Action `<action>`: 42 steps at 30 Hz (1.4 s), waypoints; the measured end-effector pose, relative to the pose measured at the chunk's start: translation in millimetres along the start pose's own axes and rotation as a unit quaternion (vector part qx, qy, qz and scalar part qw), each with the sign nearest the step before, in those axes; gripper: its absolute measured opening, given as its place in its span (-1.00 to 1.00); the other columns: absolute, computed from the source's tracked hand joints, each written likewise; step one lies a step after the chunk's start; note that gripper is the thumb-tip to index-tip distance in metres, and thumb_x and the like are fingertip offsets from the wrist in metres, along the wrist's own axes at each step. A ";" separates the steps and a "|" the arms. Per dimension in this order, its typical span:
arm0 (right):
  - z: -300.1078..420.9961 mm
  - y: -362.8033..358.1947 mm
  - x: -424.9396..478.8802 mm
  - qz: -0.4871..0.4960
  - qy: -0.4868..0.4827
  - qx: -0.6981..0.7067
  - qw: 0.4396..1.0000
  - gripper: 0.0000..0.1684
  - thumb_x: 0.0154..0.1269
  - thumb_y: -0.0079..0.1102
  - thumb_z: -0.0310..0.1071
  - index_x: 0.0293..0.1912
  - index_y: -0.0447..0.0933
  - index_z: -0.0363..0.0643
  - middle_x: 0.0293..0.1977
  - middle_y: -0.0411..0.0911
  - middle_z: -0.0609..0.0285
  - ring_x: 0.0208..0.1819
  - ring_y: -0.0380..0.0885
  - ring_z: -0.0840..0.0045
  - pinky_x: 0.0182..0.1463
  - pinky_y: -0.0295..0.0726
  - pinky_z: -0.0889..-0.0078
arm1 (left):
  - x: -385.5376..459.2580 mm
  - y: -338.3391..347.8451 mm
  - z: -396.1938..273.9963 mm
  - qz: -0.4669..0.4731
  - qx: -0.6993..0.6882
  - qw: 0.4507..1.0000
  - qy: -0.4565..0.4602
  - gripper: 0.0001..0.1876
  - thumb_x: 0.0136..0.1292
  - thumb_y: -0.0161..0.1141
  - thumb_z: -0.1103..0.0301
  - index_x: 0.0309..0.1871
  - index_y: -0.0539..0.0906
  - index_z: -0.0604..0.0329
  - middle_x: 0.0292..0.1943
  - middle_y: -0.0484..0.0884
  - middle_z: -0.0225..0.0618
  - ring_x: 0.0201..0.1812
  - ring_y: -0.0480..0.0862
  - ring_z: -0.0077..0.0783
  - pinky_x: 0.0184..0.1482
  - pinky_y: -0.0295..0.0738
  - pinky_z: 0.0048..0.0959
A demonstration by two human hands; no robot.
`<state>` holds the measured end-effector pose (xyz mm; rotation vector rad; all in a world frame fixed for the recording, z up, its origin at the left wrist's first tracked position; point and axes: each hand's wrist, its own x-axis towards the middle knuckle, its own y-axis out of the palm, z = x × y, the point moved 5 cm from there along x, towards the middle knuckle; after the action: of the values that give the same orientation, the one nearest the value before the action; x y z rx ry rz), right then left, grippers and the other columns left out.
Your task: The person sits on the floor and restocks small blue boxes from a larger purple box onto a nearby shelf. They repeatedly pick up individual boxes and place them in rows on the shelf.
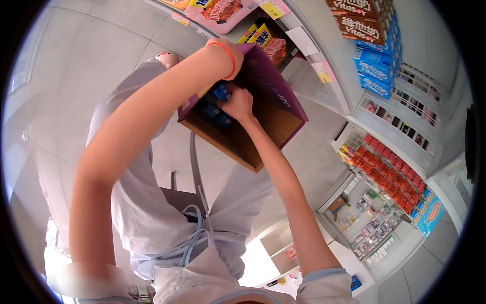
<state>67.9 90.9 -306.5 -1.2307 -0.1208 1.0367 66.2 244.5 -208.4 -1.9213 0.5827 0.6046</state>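
Observation:
A purple cardboard box (273,89) with a brown inside is held tilted above the person's lap, its open top towards the camera. My left hand (228,49), with a red cord round the wrist, is bent over the box's far upper edge; its fingers are mostly hidden. Inside the box, my right hand (239,103) has its fingers curled at several small blue packages (218,114) by the left wall. One blue package (222,92) lies right at the fingertips; whether it is gripped cannot be told.
Beyond the box stands a shelf (322,72) with price tags and packaged snacks (220,13). Stacked blue drink cartons (374,66) are at the upper right. Red packets (387,174) hang on a rack at the right. A white cabinet (265,250) stands below.

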 end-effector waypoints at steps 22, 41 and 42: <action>-38.9 185.0 25.4 0.127 -0.036 -0.110 0.985 -0.70 0.12 -0.02 -0.43 -0.11 0.50 -0.12 -0.35 0.61 0.08 -0.27 0.62 0.29 -0.28 0.58 0.26 | -9.3 1.9 1.2 -0.056 -0.024 0.998 -0.004 -0.78 0.13 0.12 0.31 -0.47 0.63 0.29 -0.48 0.61 -0.04 -0.34 0.62 -0.05 -0.22 0.52 -0.23; -32.8 186.1 27.6 0.296 0.037 -0.086 0.951 -0.66 0.21 -0.03 -0.33 -0.02 0.51 -0.07 -0.05 0.50 -0.02 -0.04 0.53 0.21 -0.02 0.54 0.17 | -2.6 11.1 2.2 0.012 -0.010 0.999 -0.037 -0.74 0.18 0.08 0.31 -0.50 0.60 0.33 -0.50 0.60 -0.02 -0.36 0.61 -0.03 -0.24 0.51 -0.22; -32.1 184.2 25.5 0.304 0.032 -0.073 0.949 -0.66 0.17 0.01 -0.33 -0.03 0.51 -0.08 -0.06 0.51 -0.04 -0.02 0.52 0.20 -0.01 0.53 0.18 | -3.2 11.7 2.2 0.018 0.000 0.999 -0.044 -0.74 0.18 0.07 0.31 -0.49 0.60 0.33 -0.49 0.60 -0.02 -0.37 0.62 -0.03 -0.25 0.52 -0.22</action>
<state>-6.2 79.0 -479.6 -1.4763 0.2537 1.5367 56.0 242.5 -215.1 -1.8784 0.5618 0.7084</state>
